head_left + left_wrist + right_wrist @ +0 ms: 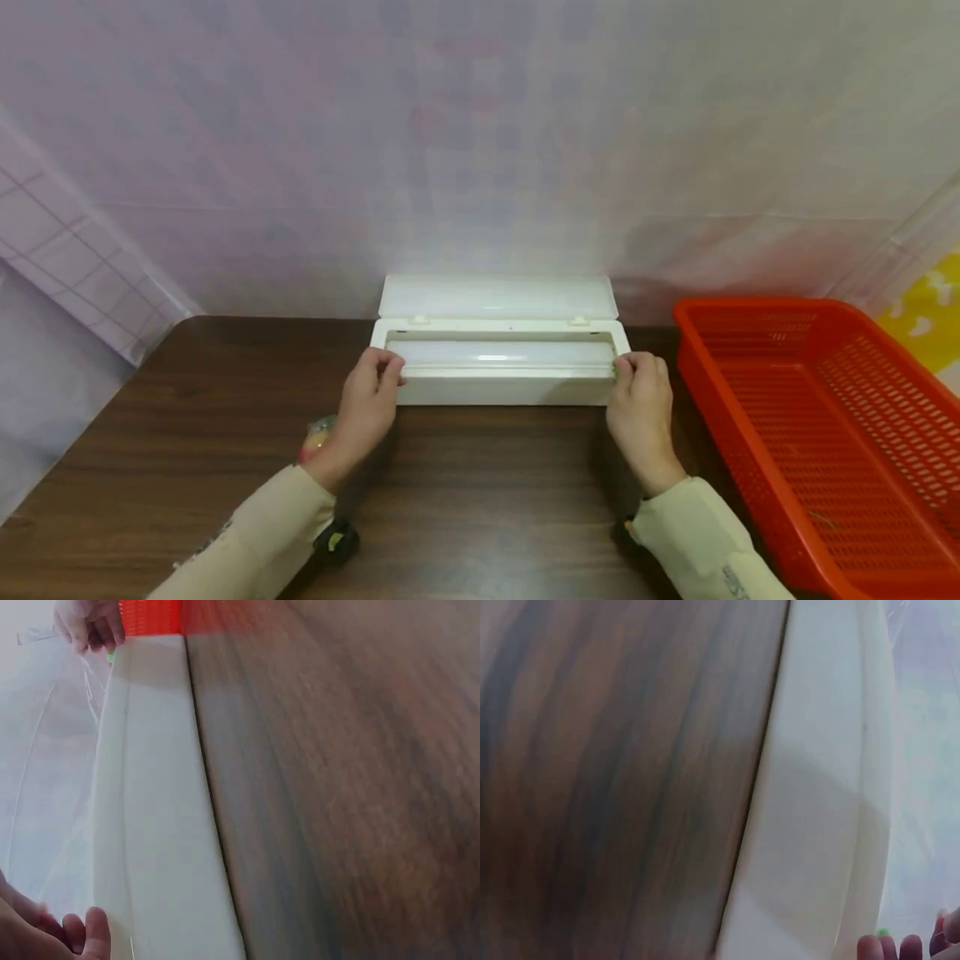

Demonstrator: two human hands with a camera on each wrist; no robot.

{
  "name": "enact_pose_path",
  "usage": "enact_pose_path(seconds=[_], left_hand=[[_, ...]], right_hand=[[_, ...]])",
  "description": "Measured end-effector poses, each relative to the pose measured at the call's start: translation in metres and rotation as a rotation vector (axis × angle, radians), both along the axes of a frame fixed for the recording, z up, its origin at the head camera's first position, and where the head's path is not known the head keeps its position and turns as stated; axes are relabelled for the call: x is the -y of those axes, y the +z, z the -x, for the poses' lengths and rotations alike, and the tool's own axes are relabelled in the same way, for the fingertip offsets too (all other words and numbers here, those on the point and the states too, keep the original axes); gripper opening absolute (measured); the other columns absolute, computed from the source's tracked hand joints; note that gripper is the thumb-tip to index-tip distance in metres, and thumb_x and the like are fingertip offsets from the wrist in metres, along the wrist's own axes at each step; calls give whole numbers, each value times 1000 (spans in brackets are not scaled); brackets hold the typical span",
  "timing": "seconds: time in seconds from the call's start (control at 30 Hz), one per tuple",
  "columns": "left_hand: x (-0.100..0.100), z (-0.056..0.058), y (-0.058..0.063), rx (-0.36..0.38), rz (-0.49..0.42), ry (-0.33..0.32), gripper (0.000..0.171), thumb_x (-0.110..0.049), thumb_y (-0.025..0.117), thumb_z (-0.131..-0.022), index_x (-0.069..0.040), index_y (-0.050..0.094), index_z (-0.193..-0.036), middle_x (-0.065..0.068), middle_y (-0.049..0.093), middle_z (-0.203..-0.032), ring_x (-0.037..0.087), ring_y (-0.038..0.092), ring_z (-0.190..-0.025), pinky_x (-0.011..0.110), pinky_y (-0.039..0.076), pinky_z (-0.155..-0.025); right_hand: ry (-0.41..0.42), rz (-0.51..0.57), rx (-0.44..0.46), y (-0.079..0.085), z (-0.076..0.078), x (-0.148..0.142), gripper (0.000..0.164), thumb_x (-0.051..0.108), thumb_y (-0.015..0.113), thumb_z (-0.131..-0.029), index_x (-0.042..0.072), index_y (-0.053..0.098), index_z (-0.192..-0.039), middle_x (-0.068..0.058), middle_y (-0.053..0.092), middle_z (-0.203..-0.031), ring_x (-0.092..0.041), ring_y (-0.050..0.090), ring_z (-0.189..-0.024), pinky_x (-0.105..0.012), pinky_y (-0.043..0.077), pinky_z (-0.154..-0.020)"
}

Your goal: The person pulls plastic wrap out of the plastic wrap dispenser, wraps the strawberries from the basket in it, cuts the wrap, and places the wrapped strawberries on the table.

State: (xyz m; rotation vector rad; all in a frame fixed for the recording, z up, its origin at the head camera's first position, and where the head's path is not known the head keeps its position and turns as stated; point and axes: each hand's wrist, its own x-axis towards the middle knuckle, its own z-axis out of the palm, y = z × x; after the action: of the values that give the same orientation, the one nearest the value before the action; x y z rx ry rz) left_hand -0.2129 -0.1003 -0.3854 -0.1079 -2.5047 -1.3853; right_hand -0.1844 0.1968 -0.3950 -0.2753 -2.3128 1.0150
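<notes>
- At the back of the worktop [487, 500], a long white box [502, 390] is standing before a pale sheet [495, 167], its lid [498, 298] leaning open behind it.
- The left hand [367, 390] is pinching at the box's front left corner, its grip narrow; the right hand [642, 404] is matching it at the right corner.
- Only the head view is showing the white roll [495, 352] lying inside, and a small jar [318, 435] sitting partly behind the left wrist.
- The left wrist view is adding clear creased film [91, 694] hanging near the right hand.
- A green bit [883, 932] is peeping out by the right fingertips.
- Right of the box, a red basket [750, 302] is resting.
- Marks on the sleeves are staying too blurred to read.
</notes>
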Motion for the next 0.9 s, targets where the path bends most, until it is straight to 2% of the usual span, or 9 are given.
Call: enact_pose_path(seconds=[0.1,0.17,0.27,0.37,0.47,0.57,0.67,0.73,0.9], left_hand=[[-2,-2,-1,22,-88,16,16,-9,45,-99,4,54,-99,17,60,-88,24,59,-86,23,43,-76],[-1,-2,-1,58,-184,8,16,-9,44,-99,4,53,-99,11,59,-88,19,58,-87,21,43,-78],[5,0,-1,104,-368,-63,15,-8,43,-99,4,52,-95,0,58,-84,10,58,-84,17,45,-80],[14,2,-1,132,-532,-162,14,-7,43,-100,1,52,-92,-7,58,-79,5,59,-82,17,48,-83],[23,2,-4,153,-571,-225,15,-13,44,-101,-4,52,-91,-10,61,-81,3,61,-85,17,49,-86],[27,1,-6,148,-534,-250,17,-20,45,-101,-5,51,-94,-10,60,-84,2,62,-89,17,49,-89],[28,-1,-8,144,-502,-249,20,-21,46,-100,-3,51,-98,-8,58,-82,4,62,-85,19,51,-86],[27,-4,-9,148,-496,-230,19,-20,47,-100,-2,51,-100,-6,58,-80,5,61,-80,20,52,-81],[19,-14,-10,218,-597,-112,15,-19,53,-98,-6,55,-91,-7,67,-82,7,64,-71,24,55,-71]], right_hand=[[29,112,80,2,-4,-1,23,9,40,-100,-9,53,-99,-26,50,-102,-40,54,-95,-46,42,-83],[44,196,131,4,-7,-3,26,13,36,-102,-7,52,-103,-23,49,-107,-39,58,-99,-41,43,-86],[76,387,157,5,-10,-3,30,18,31,-104,-7,48,-111,-20,49,-115,-32,61,-104,-30,48,-95],[110,637,108,5,-11,-2,28,18,30,-104,-4,44,-113,-15,48,-117,-20,59,-104,-21,49,-94],[135,862,35,5,-12,-1,20,16,31,-104,2,44,-106,-8,48,-113,-9,58,-99,-20,46,-97],[156,1017,-2,7,-13,-1,16,16,32,-103,7,44,-101,-1,54,-103,-6,59,-96,-27,44,-101],[183,1086,1,8,-15,-2,15,16,34,-103,9,45,-98,4,58,-93,-7,61,-93,-27,46,-100],[195,1094,25,9,-16,-2,14,17,35,-103,10,45,-96,6,59,-87,-8,62,-89,-23,51,-93],[171,1003,102,2,-16,-3,16,26,45,-100,12,47,-91,9,62,-75,-6,64,-74,-22,57,-73]])
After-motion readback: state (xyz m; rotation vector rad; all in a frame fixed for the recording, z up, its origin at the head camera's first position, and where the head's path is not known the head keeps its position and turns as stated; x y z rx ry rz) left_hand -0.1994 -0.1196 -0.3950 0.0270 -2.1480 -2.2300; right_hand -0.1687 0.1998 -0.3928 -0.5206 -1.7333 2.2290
